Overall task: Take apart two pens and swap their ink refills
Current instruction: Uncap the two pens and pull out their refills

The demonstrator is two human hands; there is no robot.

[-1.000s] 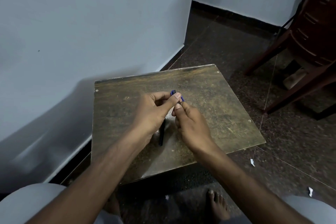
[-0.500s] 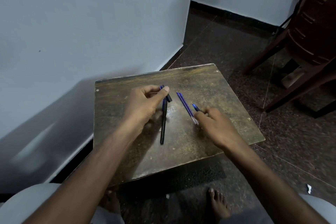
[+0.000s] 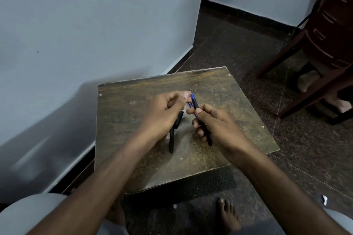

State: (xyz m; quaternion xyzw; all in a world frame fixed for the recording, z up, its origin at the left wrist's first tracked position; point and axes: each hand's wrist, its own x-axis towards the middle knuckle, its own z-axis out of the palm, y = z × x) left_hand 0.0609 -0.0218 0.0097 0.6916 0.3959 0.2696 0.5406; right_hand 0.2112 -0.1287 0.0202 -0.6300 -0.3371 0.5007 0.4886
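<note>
My right hand [image 3: 215, 126] grips a black pen [image 3: 196, 106] with a blue end, held tilted above the wooden stool top [image 3: 219, 89]. My left hand [image 3: 162, 114] has its fingers curled, with the thumb and forefinger pinching at that blue end. A second black pen [image 3: 172, 139] lies on the stool below my left hand, its upper part partly hidden by the hand. Thin blue refills [image 3: 189, 104] show between the two hands, mostly covered.
A pale wall stands close on the left, touching the stool's left side. Dark wooden chair legs [image 3: 298, 86] stand on the speckled floor at the right. My bare foot [image 3: 228, 215] and knees are below the stool's front edge.
My right hand has lifted the blue-ended pen off the stool and brought it toward my left hand. My left hand has moved right to meet its blue end. The other black pen stays on the stool.
</note>
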